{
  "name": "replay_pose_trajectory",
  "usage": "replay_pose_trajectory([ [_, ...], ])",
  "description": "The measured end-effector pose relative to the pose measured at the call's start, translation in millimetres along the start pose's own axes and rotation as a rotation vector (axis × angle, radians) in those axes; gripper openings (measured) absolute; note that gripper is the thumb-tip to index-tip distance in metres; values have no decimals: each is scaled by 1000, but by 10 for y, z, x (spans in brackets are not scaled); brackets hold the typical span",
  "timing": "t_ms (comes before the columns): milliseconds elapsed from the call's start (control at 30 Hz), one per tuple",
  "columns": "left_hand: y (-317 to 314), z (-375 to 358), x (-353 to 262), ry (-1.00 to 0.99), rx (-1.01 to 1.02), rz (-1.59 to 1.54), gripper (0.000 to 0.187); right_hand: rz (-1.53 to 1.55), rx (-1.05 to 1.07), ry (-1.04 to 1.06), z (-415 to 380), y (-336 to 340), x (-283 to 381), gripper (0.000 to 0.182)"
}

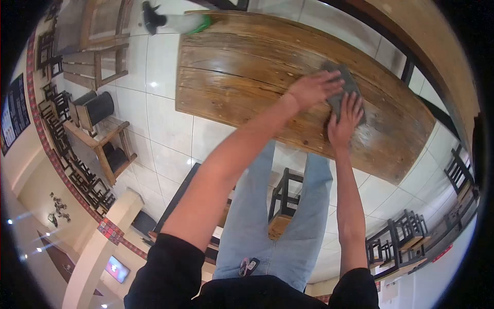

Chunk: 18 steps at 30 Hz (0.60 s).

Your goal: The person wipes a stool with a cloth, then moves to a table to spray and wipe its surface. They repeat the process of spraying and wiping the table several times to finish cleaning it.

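A grey cloth lies on the wooden table top, right of its middle. My left hand rests palm down across the cloth's left part, fingers stretched out. Closer to me, my right hand presses on the cloth's lower part with its fingers spread flat. The cloth's underside is hidden. At the table's far left corner is a spray bottle with a black trigger head, a clear body and a green base.
Below the table's near edge show my legs in jeans and a dark stool. Wooden chairs stand to the left on white floor tiles. More stools are at the lower right. A wooden edge runs along the upper right.
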<state>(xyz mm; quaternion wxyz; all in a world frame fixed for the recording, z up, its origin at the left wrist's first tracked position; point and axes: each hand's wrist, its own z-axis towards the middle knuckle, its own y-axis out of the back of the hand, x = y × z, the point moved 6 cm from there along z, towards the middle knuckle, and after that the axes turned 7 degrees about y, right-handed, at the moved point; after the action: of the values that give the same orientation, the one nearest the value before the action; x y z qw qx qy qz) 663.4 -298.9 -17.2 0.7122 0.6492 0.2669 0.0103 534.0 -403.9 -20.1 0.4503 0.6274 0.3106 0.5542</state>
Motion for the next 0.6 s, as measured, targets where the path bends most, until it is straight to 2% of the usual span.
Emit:
replay_pose_trajectory([
  [133, 541, -586, 1218, 136, -22, 148, 61, -40, 38, 118, 1046, -496, 972, 77],
  [233, 800, -1045, 1772, 250, -59, 165, 64, -50, 86, 232, 1493, -787, 1579, 78],
  [433, 1047, -1807, 2201, 407, -101, 42, 67, 10, 176, 347, 1686, -1073, 2327, 79],
  [500, 1127, -2126, 2332, 444, -111, 28, 69, 15, 245, 448, 1741, -1205, 2624, 79],
  [600, 1278, -2639, 2515, 617, -151, -21, 77, 61, 331, 527, 1832, -1392, 3125, 80],
])
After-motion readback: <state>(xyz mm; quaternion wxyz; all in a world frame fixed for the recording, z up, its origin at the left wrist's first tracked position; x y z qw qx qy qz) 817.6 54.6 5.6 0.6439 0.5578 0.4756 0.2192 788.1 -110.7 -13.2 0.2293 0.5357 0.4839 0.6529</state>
